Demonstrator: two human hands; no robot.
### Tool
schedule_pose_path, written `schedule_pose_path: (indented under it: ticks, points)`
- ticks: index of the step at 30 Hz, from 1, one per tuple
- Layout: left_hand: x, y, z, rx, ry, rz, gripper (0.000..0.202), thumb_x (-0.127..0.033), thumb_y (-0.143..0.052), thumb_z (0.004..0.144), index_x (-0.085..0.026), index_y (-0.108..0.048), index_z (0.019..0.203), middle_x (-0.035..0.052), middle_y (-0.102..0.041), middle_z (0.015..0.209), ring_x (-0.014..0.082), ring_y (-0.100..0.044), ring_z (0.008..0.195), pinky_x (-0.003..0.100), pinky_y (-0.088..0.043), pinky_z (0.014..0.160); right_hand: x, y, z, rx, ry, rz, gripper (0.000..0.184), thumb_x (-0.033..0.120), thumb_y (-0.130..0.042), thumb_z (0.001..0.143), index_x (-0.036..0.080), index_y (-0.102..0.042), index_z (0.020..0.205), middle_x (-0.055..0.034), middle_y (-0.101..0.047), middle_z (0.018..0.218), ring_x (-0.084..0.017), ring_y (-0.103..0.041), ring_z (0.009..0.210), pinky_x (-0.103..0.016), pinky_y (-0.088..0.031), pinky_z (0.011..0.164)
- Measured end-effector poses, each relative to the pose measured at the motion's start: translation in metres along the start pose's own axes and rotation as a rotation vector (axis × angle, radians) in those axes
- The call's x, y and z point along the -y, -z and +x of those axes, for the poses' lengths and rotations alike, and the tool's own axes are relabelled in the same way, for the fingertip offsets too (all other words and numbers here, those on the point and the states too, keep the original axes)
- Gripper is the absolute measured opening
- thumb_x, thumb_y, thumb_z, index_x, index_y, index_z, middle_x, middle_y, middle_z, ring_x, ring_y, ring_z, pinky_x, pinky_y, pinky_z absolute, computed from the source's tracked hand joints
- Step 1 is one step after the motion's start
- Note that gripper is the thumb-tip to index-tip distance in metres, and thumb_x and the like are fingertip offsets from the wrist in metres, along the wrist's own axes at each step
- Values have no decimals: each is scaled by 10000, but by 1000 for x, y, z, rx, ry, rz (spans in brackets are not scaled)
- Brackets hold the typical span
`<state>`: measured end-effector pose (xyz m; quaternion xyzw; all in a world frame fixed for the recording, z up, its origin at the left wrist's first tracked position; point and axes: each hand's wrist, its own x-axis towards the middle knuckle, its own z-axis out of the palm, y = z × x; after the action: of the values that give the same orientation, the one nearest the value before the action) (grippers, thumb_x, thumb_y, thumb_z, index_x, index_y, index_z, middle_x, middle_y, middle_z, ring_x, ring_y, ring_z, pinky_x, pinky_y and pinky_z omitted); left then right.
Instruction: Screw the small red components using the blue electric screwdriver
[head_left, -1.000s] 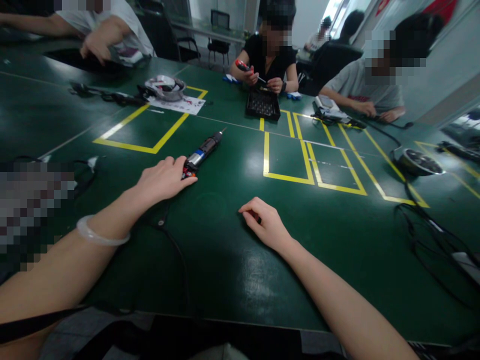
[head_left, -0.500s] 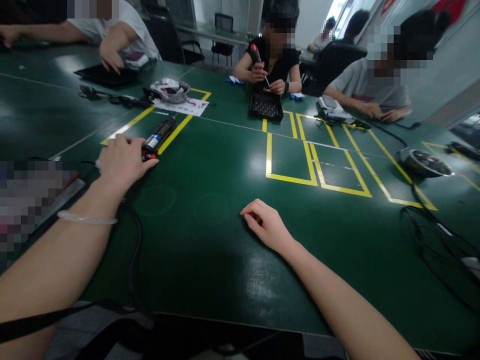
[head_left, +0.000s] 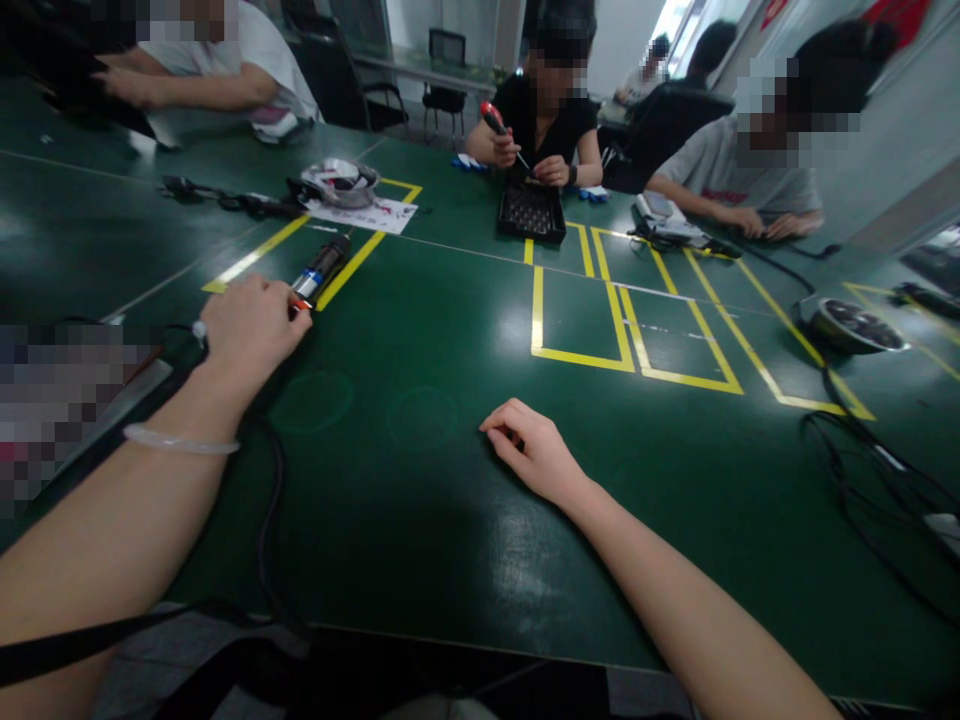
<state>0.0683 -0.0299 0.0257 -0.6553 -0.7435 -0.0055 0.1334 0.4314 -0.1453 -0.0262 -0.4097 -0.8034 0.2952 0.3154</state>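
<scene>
My left hand (head_left: 251, 325) rests on the rear end of an electric screwdriver (head_left: 319, 270) that lies on the green table (head_left: 450, 330), across a yellow tape line; its fingers curl over the tool's red-marked end. A black cable (head_left: 268, 500) runs from the tool back under my left wrist, which wears a clear bangle. My right hand (head_left: 529, 450) lies on the table near the middle, fingers curled in loosely, with something small and dark under the fingertips that I cannot make out.
Other people sit around the table; one opposite holds a red-handled screwdriver (head_left: 495, 120) over a black parts tray (head_left: 529, 210). A metal bowl (head_left: 341, 180) on a sheet of paper stands far left. A round fan-like part (head_left: 844, 325) and black cables (head_left: 877, 480) lie at right.
My left hand slid the electric screwdriver from the table's middle to the left, onto the yellow tape line, and now stays there. My right hand has not moved.
</scene>
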Motion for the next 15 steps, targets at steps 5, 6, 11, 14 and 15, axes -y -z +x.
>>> schedule_pose_path:
  ticks: [5,6,11,14,15]
  points:
    - [-26,18,-12,-11,-152,-476,457,-461,-458,969,-101,-594,1215,94,-685,1114,200,-626,965,322,-481,895,0,-1,1,-14,-23,25,127,167,-529,950,213,-644,979,-39,-642,949,-140,-597,783,-267,-470,689]
    - [-36,23,-18,29,-249,-601,429,-454,-506,949,-113,-613,1185,79,-698,1109,184,-637,965,294,-481,894,0,0,2,-20,-30,46,125,174,-533,948,211,-649,978,-36,-640,932,-137,-594,769,-263,-467,679]
    - [-88,41,-64,260,-686,-860,356,-481,-574,920,-200,-696,1100,47,-728,1063,193,-665,970,285,-498,887,1,-2,4,5,-156,318,134,289,-566,952,190,-657,947,-10,-647,813,-115,-587,686,-246,-460,638]
    - [-106,43,-84,377,-801,-942,353,-486,-586,932,-187,-684,1091,41,-732,989,178,-678,904,265,-504,822,3,-6,4,79,-246,594,261,428,-648,905,182,-635,992,-6,-659,801,-114,-610,674,-247,-481,633]
    - [-109,42,-88,398,-821,-972,338,-479,-590,938,-180,-686,1062,37,-731,965,170,-678,882,255,-502,802,4,-8,4,95,-267,656,308,450,-697,868,182,-626,1003,-2,-660,805,-110,-608,658,-243,-482,620]
